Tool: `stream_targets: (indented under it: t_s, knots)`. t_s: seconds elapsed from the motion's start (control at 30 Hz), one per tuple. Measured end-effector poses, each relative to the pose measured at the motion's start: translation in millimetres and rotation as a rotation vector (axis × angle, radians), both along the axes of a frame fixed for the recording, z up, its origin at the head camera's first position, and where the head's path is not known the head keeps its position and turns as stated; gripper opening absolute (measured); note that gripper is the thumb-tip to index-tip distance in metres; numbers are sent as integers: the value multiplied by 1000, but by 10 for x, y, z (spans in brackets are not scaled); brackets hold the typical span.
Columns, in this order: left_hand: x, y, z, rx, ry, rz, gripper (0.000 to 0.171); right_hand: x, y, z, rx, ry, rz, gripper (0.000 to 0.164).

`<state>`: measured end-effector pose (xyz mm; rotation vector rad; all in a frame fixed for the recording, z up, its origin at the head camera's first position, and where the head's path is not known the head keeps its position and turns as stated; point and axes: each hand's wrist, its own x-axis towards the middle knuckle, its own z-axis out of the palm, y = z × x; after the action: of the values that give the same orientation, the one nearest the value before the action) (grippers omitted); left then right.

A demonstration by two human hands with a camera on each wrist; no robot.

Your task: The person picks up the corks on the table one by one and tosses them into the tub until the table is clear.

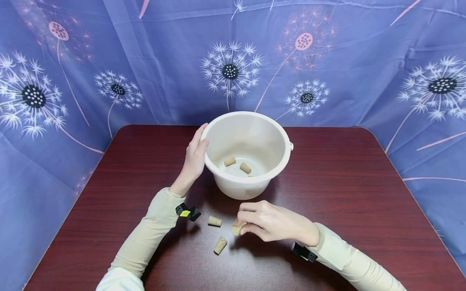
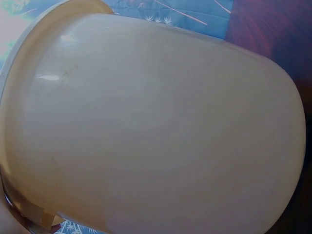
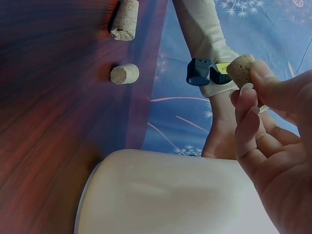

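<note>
A white bucket (image 1: 243, 186) stands on the table, its mouth tilted toward the head camera. My left hand (image 1: 193, 157) grips its left rim, thumb over the edge; in the left wrist view the bucket's side (image 2: 161, 122) fills most of the picture. In front of the bucket, my right hand (image 1: 271, 221) pinches a tan cork (image 3: 241, 70) between thumb and fingertips, just above the table. Another bit of cork (image 3: 263, 108) peeks out beneath the fingers. Two corks lie on the table to the left of that hand, one nearer the bucket (image 1: 214, 221) and one closer to me (image 1: 220, 245).
Inside the bucket, a cork (image 1: 230, 161) and a second cork (image 1: 245, 167) lie on the bottom. The dark red wooden table (image 1: 346, 178) ends at a blue dandelion-patterned cloth (image 1: 174, 68) behind and at both sides. A small handle lug (image 1: 291, 146) sticks out from the right rim.
</note>
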<state>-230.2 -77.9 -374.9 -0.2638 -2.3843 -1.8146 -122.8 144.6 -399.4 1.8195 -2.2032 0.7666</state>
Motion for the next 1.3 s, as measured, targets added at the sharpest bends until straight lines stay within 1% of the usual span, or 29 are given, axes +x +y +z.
stream_targets:
  t_s: [0.43,0.57,0.7,0.8,1.3]
  knots:
    - [-15,0,-3,13,5,-6,50,-11,5,18,-19,6,-12,7]
    - [-15,0,-7,13,1,-6,50,-10,7,20,-19,0,-15,6]
    - [-10,0,-4,13,0,-5,50,-14,11,36,-25,0,-22,1]
    - [-9,1,1,12,0,-4,50,-19,15,50,-37,1,-27,5]
    - [-3,-1,4,10,-2,-4,51,-29,26,69,-57,5,-31,5]
